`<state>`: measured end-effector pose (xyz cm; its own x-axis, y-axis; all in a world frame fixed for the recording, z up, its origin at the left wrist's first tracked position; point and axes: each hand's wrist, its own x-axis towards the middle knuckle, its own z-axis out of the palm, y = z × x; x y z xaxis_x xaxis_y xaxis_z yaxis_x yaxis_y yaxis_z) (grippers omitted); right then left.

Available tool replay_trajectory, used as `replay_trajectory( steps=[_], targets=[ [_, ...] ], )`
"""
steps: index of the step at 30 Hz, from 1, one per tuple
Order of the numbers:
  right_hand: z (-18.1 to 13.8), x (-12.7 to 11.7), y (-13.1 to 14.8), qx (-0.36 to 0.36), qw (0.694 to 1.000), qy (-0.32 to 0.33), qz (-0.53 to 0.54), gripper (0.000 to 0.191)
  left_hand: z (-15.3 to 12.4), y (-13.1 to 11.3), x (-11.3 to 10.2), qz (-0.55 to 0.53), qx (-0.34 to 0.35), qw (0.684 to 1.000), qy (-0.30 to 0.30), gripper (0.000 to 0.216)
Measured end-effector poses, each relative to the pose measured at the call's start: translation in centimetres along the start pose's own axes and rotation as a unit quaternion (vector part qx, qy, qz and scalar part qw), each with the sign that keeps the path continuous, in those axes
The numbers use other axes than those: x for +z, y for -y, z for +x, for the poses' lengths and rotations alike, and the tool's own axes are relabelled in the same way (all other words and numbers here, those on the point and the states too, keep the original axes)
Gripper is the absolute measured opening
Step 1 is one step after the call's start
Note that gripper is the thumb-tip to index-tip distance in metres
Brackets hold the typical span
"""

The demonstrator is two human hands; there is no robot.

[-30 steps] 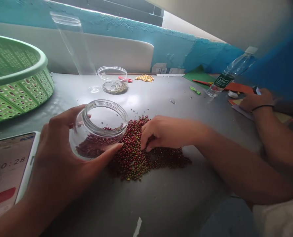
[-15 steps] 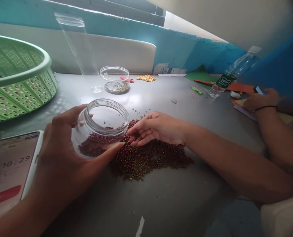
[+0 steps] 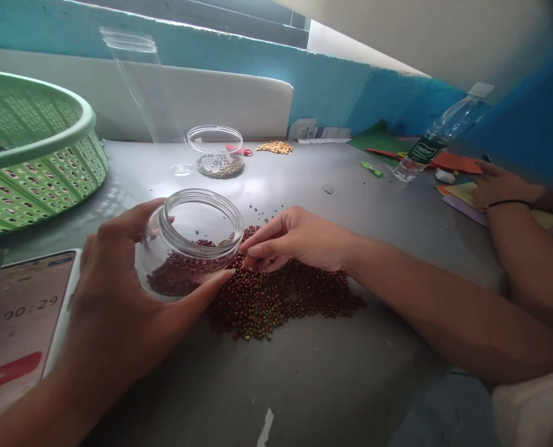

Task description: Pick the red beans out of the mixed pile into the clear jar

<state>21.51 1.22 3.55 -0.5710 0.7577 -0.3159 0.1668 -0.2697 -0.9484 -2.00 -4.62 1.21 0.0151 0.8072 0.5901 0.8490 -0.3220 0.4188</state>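
Observation:
A clear, wide-mouthed glass jar point(image 3: 187, 248) leans a little over the table, with my left hand point(image 3: 122, 285) wrapped around its side. Dark red beans show through its wall; I cannot tell how many are inside and how many lie behind it. Just right of the jar, a spread pile of red and green beans point(image 3: 276, 298) covers the table. My right hand point(image 3: 290, 242) is over the pile's far edge, its thumb and fingers pinched together close to the jar's side. What they pinch, if anything, is hidden.
A green basket point(image 3: 38, 167) and a phone point(image 3: 38, 304) showing a timer are at left. Behind are a round clear container point(image 3: 220, 164) of small seeds, a tall clear jar point(image 3: 150, 93) and corn kernels point(image 3: 275, 147). A water bottle point(image 3: 425, 149) and another person's hand point(image 3: 507, 186) are at right.
My right thumb and fingers have closed from a looser curl into a pinch. My left hand and the jar have barely moved. The other person's hand has shifted on the papers.

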Motion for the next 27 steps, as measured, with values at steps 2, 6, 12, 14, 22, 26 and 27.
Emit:
replay_trajectory(
  steps=[2, 6, 12, 14, 22, 26, 27],
  targets=[
    [-0.05, 0.08, 0.10, 0.005, 1.000, 0.001, 0.005, 0.017, 0.05, 0.01, 0.08, 0.000, 0.011, 1.000, -0.001, 0.090],
    [0.06, 0.12, 0.10, 0.037, 0.997, 0.028, 0.062, 0.016, 0.15, 0.04, 0.12, 0.011, 0.007, 1.000, 0.004, 0.089],
    [0.26, 0.07, 0.03, 0.035, 0.995, 0.038, 0.086, 0.015, 0.15, 0.27, -0.12, 0.007, 0.017, 1.000, 0.004, 0.089],
    [0.28, 0.09, -0.02, 0.024, 0.996, 0.034, 0.079, 0.015, 0.11, 0.25, -0.12, 0.007, 0.013, 1.000, 0.006, 0.090],
    [0.29, 0.16, -0.37, 0.014, 0.994, 0.035, 0.100, 0.017, 0.11, 0.00, 0.11, 0.005, 0.011, 1.000, 0.005, 0.089],
    [0.37, 0.15, -0.28, -0.022, 0.992, -0.003, 0.121, 0.019, 0.25, 0.15, 0.00, 0.010, 0.039, 0.999, 0.006, 0.090],
    [0.39, 0.11, -0.21, -0.034, 0.991, -0.020, 0.127, 0.019, 0.28, 0.16, -0.01, 0.016, 0.046, 0.999, 0.007, 0.089]
  ],
)
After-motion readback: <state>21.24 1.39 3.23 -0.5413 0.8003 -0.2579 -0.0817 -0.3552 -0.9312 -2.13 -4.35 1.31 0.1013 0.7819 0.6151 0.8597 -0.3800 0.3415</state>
